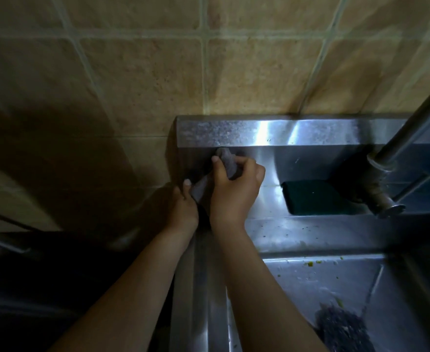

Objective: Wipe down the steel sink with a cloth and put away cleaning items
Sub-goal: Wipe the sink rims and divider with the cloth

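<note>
A small grey cloth [227, 162] is bunched against the back left corner of the steel sink [310, 232], just under the backsplash ledge. My right hand [234, 189] grips its upper part, fingers curled round it. My left hand [183, 207] holds the cloth's lower end [200, 187] with thumb and fingers at the sink's left edge. The basin [335, 283] at lower right carries green and white food specks.
A dark green scouring pad [318, 196] lies on the sink's rear shelf. A steel tap pipe [406, 138] slants down from the upper right. A steel-wool scrubber [340, 326] sits in the basin. Tan wall tiles [145, 85] rise behind; the left side is dark.
</note>
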